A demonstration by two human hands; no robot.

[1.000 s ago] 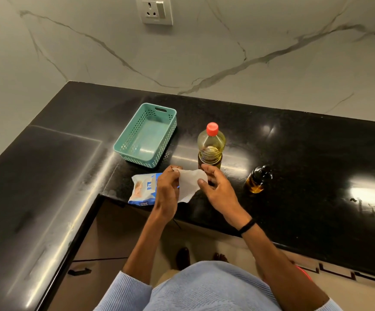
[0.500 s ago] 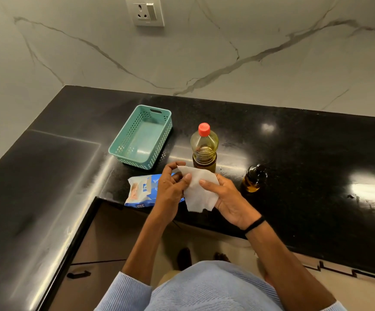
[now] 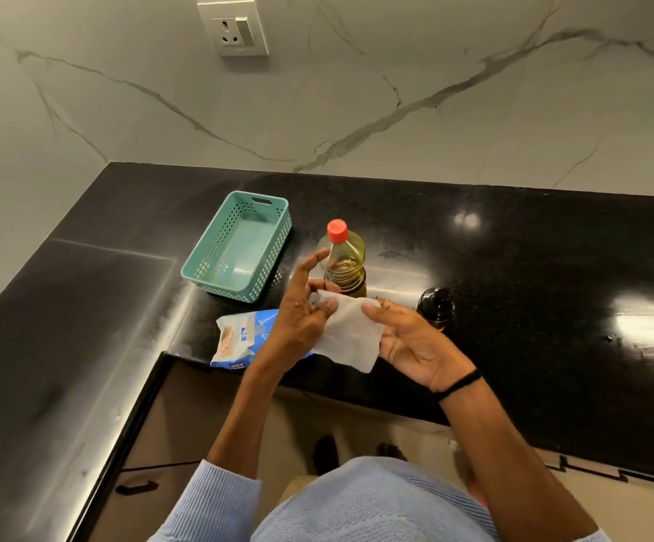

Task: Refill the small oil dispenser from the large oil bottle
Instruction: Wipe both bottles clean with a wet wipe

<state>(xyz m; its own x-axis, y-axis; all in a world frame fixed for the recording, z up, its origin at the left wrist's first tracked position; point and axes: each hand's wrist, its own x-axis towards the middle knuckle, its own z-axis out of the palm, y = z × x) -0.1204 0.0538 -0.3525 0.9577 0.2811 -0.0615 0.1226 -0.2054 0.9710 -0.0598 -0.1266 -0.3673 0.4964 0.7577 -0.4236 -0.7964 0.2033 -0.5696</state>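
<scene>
Left hand (image 3: pixel 300 318) index lifted; right hand (image 3: pixel 415 346) holds wipe (image 3: pixel 351 336)

Wipes packet (image 3: pixel 235 342) — blue print reads "med…", rest unclear.

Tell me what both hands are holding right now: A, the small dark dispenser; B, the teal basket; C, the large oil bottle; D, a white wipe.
D: the white wipe is held between the left hand and the right hand, while the large oil bottle stands capped on the counter behind them.
</scene>
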